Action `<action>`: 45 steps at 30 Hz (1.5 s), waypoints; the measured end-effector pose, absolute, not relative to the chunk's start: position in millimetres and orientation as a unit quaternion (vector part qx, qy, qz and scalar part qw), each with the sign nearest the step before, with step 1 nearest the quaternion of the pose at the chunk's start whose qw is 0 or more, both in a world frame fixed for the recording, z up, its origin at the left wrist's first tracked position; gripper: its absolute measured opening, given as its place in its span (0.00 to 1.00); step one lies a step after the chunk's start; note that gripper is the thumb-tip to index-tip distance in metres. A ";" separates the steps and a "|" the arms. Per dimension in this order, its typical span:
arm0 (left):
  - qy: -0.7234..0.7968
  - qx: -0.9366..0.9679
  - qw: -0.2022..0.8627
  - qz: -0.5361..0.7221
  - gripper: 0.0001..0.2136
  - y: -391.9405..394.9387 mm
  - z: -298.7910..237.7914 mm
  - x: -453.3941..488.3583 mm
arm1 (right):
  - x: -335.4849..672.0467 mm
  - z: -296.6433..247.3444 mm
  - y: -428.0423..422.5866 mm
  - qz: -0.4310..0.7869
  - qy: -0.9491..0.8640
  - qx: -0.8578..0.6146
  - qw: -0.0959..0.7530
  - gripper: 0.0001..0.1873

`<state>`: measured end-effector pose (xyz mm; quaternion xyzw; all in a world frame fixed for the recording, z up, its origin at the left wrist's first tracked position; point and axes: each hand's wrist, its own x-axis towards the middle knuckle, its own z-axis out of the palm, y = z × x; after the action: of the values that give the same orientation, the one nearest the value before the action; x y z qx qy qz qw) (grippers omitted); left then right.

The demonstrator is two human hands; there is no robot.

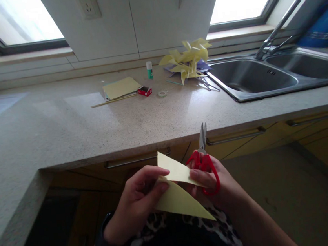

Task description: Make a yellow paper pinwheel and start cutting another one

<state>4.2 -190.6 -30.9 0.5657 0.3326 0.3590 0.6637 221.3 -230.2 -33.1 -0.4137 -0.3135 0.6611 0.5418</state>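
Observation:
A pale yellow piece of paper (pixel 180 202), with a slit or fold between two pointed flaps, is held in front of my body, below the counter's edge. My left hand (pixel 144 192) pinches its left side between thumb and fingers. On the other side, my right hand (pixel 210 177) grips the upper flap with its thumb. Red-handled scissors (pixel 203 146) also hang on my right hand, their handle loops around the fingers. Their blades point up and away and look nearly closed. Some right-hand fingers are hidden behind the paper.
On the counter (pixel 94 131) lie yellow paper sheets (pixel 123 87), a thin stick (pixel 114 100), a small red box (pixel 144 91), a tape roll (pixel 162 94) and an upright glue stick (pixel 149 70). Yellow paper pinwheels (pixel 188 61) are piled beside the steel sink (pixel 240 99).

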 end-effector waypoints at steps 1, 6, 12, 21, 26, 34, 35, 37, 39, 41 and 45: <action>0.328 0.550 0.682 0.354 0.07 -190.7 -31.0 3.9 | 221.3 -31.1 -229.1 0.655 -0.319 -0.415 0.544 0.18; 0.276 0.502 0.759 0.310 0.11 -191.5 -28.9 3.2 | 221.8 -24.1 -228.3 0.633 -0.324 -0.414 0.568 0.16; 0.262 0.505 0.767 0.297 0.15 -189.4 -25.8 2.5 | 228.3 -28.5 -228.1 0.617 -0.336 -0.418 0.576 0.15; 0.270 0.494 0.768 0.304 0.30 -189.4 -25.8 0.3 | 228.6 -56.3 -231.4 0.623 -0.305 -0.442 0.569 0.20; 0.291 0.605 0.687 0.280 0.20 -187.7 -28.8 -0.1 | 225.5 -65.6 -232.3 0.623 -0.330 -0.444 0.553 0.21; 0.323 0.733 0.441 0.405 0.06 -175.6 -25.5 2.5 | 239.3 -61.3 -224.0 0.598 -0.401 -0.472 0.509 0.18; 0.319 0.736 0.436 0.408 0.07 -174.6 -23.4 1.8 | 243.6 -59.6 -223.9 0.595 -0.407 -0.474 0.507 0.18; 0.313 0.737 0.446 0.400 0.07 -173.1 -17.6 0.8 | 252.8 -54.0 -224.9 0.579 -0.407 -0.481 0.517 0.17; 0.337 0.720 0.475 0.378 0.06 -171.9 -10.3 1.4 | 260.5 -44.9 -226.2 0.543 -0.410 -0.495 0.540 0.16; 0.378 0.682 0.522 0.345 0.08 -170.2 -3.1 4.7 | 264.3 -33.2 -225.6 0.503 -0.408 -0.507 0.568 0.14; 0.403 0.624 0.598 0.301 0.23 -162.7 8.5 15.7 | 258.3 -12.6 -214.6 0.505 -0.418 -0.479 0.584 0.14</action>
<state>15.7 -162.7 8.5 0.6238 0.4029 0.3007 0.5985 258.3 -214.6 -12.6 -0.4785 -0.4176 0.5051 0.5844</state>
